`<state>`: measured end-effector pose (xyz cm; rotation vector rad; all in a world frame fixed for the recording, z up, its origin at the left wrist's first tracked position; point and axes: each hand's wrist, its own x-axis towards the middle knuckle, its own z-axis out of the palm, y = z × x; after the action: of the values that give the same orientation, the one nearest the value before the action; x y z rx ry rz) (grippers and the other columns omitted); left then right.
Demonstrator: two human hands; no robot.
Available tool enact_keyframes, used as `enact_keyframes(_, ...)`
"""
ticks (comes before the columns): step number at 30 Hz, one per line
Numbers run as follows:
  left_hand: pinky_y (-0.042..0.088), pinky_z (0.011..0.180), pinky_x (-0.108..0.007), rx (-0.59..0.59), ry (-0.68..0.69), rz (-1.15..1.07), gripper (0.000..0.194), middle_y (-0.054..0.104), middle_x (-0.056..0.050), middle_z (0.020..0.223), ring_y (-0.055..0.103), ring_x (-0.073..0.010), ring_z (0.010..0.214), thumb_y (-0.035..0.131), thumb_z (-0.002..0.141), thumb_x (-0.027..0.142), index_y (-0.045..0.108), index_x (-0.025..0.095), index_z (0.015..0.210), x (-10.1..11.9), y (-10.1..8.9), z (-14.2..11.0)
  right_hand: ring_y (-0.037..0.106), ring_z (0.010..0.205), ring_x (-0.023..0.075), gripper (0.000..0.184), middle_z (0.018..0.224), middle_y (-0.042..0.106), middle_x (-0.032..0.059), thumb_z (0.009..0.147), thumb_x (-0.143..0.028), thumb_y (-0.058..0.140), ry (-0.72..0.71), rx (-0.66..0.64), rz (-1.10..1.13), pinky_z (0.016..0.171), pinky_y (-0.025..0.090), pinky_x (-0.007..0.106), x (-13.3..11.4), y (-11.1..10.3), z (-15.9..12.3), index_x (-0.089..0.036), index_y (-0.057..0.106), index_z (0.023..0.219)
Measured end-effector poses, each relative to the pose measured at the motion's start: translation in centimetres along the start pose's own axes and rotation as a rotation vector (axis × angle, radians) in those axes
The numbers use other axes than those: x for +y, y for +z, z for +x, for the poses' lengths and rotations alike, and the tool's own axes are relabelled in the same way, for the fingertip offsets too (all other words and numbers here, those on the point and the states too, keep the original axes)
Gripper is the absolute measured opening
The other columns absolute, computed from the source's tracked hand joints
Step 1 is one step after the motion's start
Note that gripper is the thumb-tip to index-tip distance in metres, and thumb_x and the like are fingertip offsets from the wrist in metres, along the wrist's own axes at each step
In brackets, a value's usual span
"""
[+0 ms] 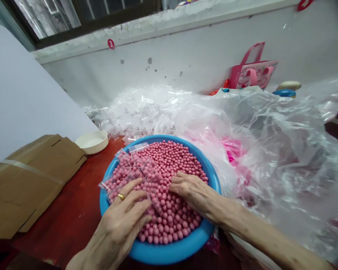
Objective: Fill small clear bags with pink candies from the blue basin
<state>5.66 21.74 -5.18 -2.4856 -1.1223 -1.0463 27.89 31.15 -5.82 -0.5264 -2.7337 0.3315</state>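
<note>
Head view: left hand (121, 221) fingers spread over small clear bags (129, 168) in blue basin (169, 255); right hand (190, 189) fingers together on pink beads (169, 221), mostly loose; bag heap (146, 112) behind.

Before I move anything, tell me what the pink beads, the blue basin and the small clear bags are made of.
The pink beads seem plastic, though the look leaves that open; each shows a soft sheen. The blue basin looks like glossy moulded plastic, with a smooth rolled rim. The small clear bags look like thin plastic film: the beads show through them.
</note>
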Motion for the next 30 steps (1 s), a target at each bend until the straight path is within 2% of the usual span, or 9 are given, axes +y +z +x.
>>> enact_keyframes(2,0.042,0.102,-0.025,0.0,-0.004,-0.006,0.015,0.066,-0.01,0.096,0.043,-0.0171,0.125,0.051,0.087,0.008,0.062,0.01,0.098,-0.1,0.0,-0.1,0.053,0.074,0.0142,0.021,0.076,0.061,0.0016,0.085,-0.004,0.047,0.069,0.025,0.123,0.07,0.041,0.027,0.2,-0.3,0.4,-0.016,0.06,0.075)
enact_keyframes(7,0.046,0.1,-0.028,-0.009,-0.017,0.011,0.018,0.065,-0.011,0.1,0.043,-0.0195,0.126,0.053,0.085,0.008,0.061,0.011,0.101,-0.4,-0.2,-0.7,0.057,0.064,0.0109,0.007,0.066,0.063,-0.0031,0.073,-0.015,0.07,0.369,0.16,0.543,0.06,0.04,0.022,0.0,-1.4,1.5,-0.016,0.066,0.067)
enact_keyframes(12,0.049,0.098,-0.032,0.035,-0.037,0.004,0.022,0.066,-0.01,0.101,0.045,-0.0224,0.126,0.057,0.083,0.006,0.06,0.012,0.104,-0.3,0.0,-2.0,0.064,0.071,0.0158,0.011,0.07,0.067,-0.0018,0.067,-0.024,0.074,0.526,0.278,1.061,0.07,0.05,0.028,-0.4,-1.3,1.2,-0.018,0.066,0.071)
enact_keyframes(14,0.051,0.097,-0.033,0.088,-0.079,-0.009,0.021,0.066,-0.01,0.101,0.048,-0.0231,0.124,0.056,0.084,0.008,0.061,0.013,0.103,-0.2,0.2,-2.3,0.065,0.072,0.0168,0.014,0.072,0.067,-0.001,0.066,-0.026,0.076,0.536,0.285,1.157,0.073,0.051,0.03,-0.6,-1.2,1.0,-0.018,0.066,0.071)
enact_keyframes(18,0.052,0.095,-0.032,0.121,-0.094,-0.022,0.02,0.067,-0.01,0.1,0.05,-0.0226,0.123,0.056,0.083,0.007,0.062,0.014,0.102,0.0,0.1,-2.3,0.064,0.074,0.0187,0.014,0.075,0.069,0.0016,0.066,-0.028,0.075,0.545,0.299,1.066,0.074,0.052,0.032,-1.0,-1.1,1.0,-0.018,0.068,0.073)
enact_keyframes(22,0.05,0.097,-0.029,0.098,-0.049,-0.003,0.02,0.067,-0.01,0.098,0.047,-0.0211,0.124,0.057,0.082,0.004,0.062,0.013,0.1,-0.3,-0.4,-2.0,0.061,0.068,0.0166,0.013,0.07,0.066,-0.0001,0.066,-0.03,0.074,0.565,0.352,0.874,0.065,0.049,0.027,-1.2,-1.1,1.0,-0.019,0.068,0.071)
enact_keyframes(25,0.048,0.099,-0.03,0.102,-0.032,0.006,0.019,0.066,-0.01,0.098,0.045,-0.0207,0.126,0.056,0.083,0.004,0.061,0.012,0.099,-0.7,-0.6,-2.1,0.06,0.065,0.0163,0.017,0.067,0.065,-0.0005,0.066,-0.033,0.074,0.59,0.356,0.813,0.063,0.048,0.027,-1.1,-1.3,1.1,-0.019,0.067,0.068)
enact_keyframes(28,0.049,0.098,-0.031,0.117,-0.027,0.008,0.018,0.065,-0.011,0.096,0.046,-0.0216,0.125,0.056,0.082,0.004,0.061,0.012,0.097,-1.1,-0.7,-2.1,0.062,0.069,0.0186,0.022,0.07,0.067,0.0012,0.065,-0.038,0.074,0.597,0.351,0.835,0.066,0.049,0.029,-0.6,-2.0,1.8,-0.018,0.068,0.071)
enact_keyframes(30,0.05,0.096,-0.033,0.113,-0.011,0.02,0.018,0.065,-0.011,0.096,0.047,-0.0232,0.124,0.056,0.082,0.003,0.061,0.012,0.097,-1.4,-1.0,-1.9,0.063,0.074,0.0198,0.025,0.074,0.068,0.0031,0.066,-0.04,0.074,0.61,0.427,0.775,0.069,0.048,0.03,0.0,-2.6,2.7,-0.017,0.068,0.073)
